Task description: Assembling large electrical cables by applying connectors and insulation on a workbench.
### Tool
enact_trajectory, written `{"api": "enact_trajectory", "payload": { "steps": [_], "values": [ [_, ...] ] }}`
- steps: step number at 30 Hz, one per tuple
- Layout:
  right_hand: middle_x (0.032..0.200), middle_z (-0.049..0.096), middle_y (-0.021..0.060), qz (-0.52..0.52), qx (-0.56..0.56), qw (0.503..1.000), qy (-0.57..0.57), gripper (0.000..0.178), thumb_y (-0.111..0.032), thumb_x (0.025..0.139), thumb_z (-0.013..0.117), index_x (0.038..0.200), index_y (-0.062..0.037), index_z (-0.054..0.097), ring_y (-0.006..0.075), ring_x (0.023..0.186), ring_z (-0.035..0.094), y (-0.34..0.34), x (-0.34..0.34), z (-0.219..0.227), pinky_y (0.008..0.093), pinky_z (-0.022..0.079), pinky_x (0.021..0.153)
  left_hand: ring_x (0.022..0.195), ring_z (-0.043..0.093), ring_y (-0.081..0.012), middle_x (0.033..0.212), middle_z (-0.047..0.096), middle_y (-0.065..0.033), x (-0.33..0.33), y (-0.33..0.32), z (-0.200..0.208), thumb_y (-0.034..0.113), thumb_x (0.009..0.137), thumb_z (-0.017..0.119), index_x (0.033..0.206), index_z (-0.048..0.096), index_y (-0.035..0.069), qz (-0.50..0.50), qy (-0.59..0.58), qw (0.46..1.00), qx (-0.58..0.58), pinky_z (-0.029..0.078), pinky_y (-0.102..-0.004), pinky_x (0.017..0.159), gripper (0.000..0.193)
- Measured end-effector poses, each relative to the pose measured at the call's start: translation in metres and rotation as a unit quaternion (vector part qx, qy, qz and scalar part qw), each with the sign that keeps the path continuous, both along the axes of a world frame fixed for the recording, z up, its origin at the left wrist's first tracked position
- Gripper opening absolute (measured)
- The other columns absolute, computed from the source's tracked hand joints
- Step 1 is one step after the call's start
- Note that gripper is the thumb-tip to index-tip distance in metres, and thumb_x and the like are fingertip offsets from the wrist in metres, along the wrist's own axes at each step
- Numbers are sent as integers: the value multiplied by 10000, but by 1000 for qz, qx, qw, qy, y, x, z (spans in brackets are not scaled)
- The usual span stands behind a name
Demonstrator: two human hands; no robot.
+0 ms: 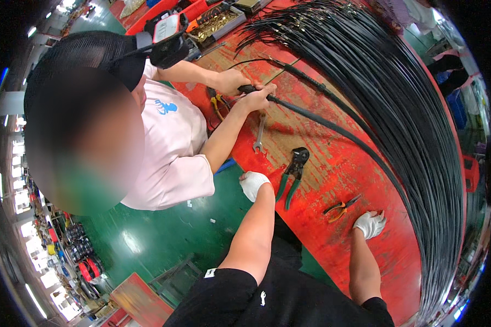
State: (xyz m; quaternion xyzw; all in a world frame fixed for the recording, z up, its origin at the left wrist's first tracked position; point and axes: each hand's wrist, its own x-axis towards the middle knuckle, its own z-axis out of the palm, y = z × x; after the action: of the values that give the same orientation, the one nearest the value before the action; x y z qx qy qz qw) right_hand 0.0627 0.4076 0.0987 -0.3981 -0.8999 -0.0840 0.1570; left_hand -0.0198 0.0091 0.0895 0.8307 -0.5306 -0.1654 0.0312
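Observation:
My left hand (255, 186), in a white glove with bare fingertips, is raised beside the table's near edge, left of the green-handled crimping pliers (293, 175). Its fingers are curled in, and nothing shows in them. My right hand (370, 224), gloved the same way, rests on the red table (333, 245) with its fingers a little apart and holds nothing. Closest to it lie small pliers with orange and black handles (341, 208). Across the corner, a co-worker's two hands (255, 100) grip a thick black cable (322, 121).
A big bundle of black cables (398, 103) curves along the table's far and right side. A wrench (260, 134) and yellow-handled cutters (217, 102) lie near the co-worker. Behind them stands a tray of brass-coloured parts (215, 27). The co-worker's body (174, 131) occupies the left side.

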Motion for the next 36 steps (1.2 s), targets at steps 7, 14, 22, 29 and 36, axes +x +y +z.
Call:
{"api": "enact_trajectory", "payload": {
  "steps": [7,14,22,29,36],
  "values": [
    [1390,534,180,8,-8,1000,-4,395,-305,961,536,1311,-127,581,356,1285,495,2,0,1,509,398,1062,715,711,-367,775,724,-170,-1,3,1,313,977,380,807,721,61,-3,7,1000,-7,565,-498,631,457],
    [1399,529,187,-7,-16,1000,-24,409,-320,967,517,1326,-132,576,359,1290,495,0,0,1,506,391,1068,628,700,-356,707,710,-163,3,-2,-20,300,968,409,732,695,61,-27,-18,998,-51,546,-504,536,441],
    [1390,536,189,-2,-13,1000,-25,407,-316,968,517,1325,-130,575,361,1283,501,4,2,-2,504,394,1065,669,706,-366,726,713,-167,1,1,-15,307,973,412,793,709,51,-16,-15,999,-31,553,-503,566,431],
    [1381,538,193,5,-8,1000,-19,411,-312,965,526,1323,-117,570,366,1278,501,3,0,-4,508,394,1062,701,713,-370,766,722,-176,-2,-2,-4,311,980,400,807,711,47,-5,-12,1000,2,561,-512,593,443],
    [1385,536,190,4,-15,1000,-12,414,-323,971,514,1325,-115,563,359,1288,494,3,0,2,511,392,1060,737,717,-368,820,727,-190,-3,3,2,313,982,390,819,715,43,-6,13,1000,9,565,-514,634,454]
  ]
}}
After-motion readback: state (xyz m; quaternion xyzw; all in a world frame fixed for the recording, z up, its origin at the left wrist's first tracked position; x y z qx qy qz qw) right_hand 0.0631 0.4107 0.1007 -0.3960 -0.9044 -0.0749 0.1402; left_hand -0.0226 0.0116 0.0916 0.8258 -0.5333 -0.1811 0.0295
